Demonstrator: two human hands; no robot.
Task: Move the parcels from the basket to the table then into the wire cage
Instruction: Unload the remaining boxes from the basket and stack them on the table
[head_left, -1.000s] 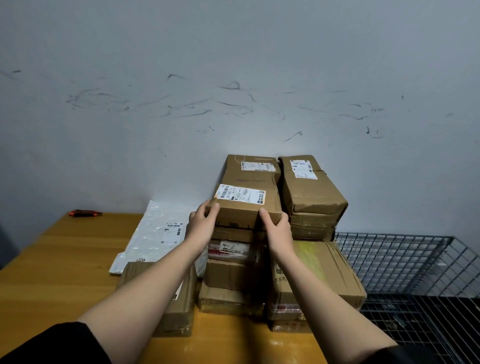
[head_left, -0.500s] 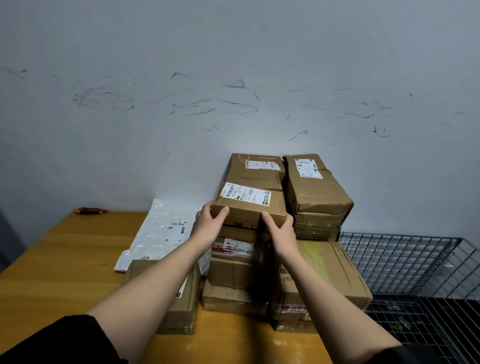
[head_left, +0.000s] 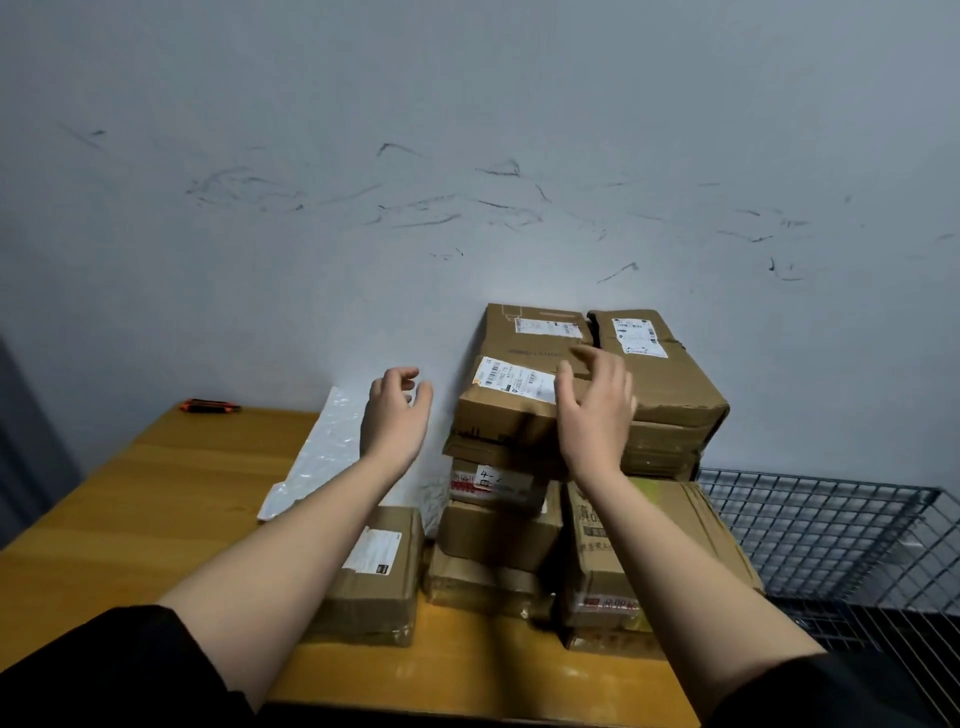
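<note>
Several brown cardboard parcels are stacked on the wooden table (head_left: 156, 499) against the wall. The top parcel (head_left: 511, 400), with a white label, lies on the left stack. My left hand (head_left: 395, 415) hovers to its left, fingers loosely curled, holding nothing. My right hand (head_left: 597, 410) is raised in front of the parcel's right side, fingers relaxed and apart from it. A second tall stack (head_left: 670, 395) stands right beside it. The wire cage (head_left: 831, 530) sits to the right of the table.
A white plastic mailer (head_left: 322, 457) lies flat behind my left hand. A small box (head_left: 379, 577) sits at the front left of the stacks. An orange and black cutter (head_left: 210, 406) rests at the table's far left corner. The wall is close behind the stacks.
Both hands have let go of the top parcel and lifted away from it, the left to the left side, the right upward. The parcel stays on the stack.
</note>
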